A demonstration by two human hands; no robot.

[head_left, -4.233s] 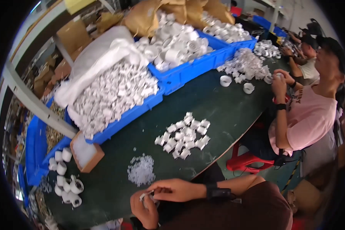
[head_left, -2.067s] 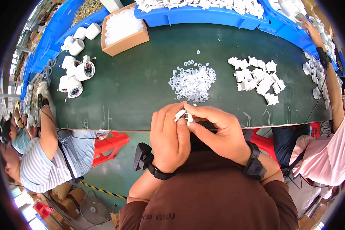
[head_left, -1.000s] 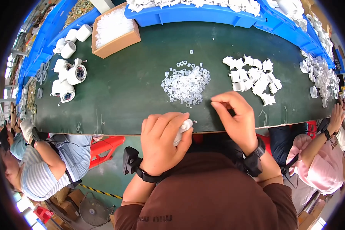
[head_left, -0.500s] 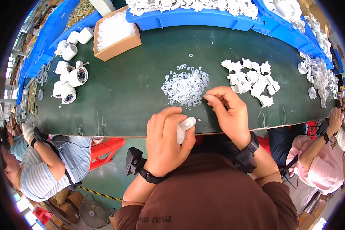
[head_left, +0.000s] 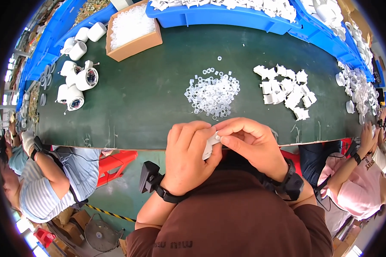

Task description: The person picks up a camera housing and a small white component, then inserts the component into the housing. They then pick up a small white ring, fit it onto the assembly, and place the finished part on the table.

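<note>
My left hand [head_left: 188,156] is closed around a small white plastic fitting [head_left: 208,148], held over the table's near edge. The fingers of my right hand [head_left: 258,149] are pinched together at the fitting's upper end, touching it. Whatever lies between those fingertips is too small and too covered to name. Just beyond both hands, a loose heap of small translucent plastic rings [head_left: 212,95] lies on the green table [head_left: 141,90]. To the right of the heap are several white plastic brackets [head_left: 291,95].
White camera housings [head_left: 76,81] stand at the left. Behind them is a cardboard box [head_left: 135,48] of translucent pieces. Blue bins [head_left: 227,20] of white parts line the back. White rings [head_left: 359,88] lie far right. Seated people [head_left: 51,184] work at both sides.
My right hand has come back from the edge of the ring heap to the white fitting in my left hand. The view has shifted slightly.
</note>
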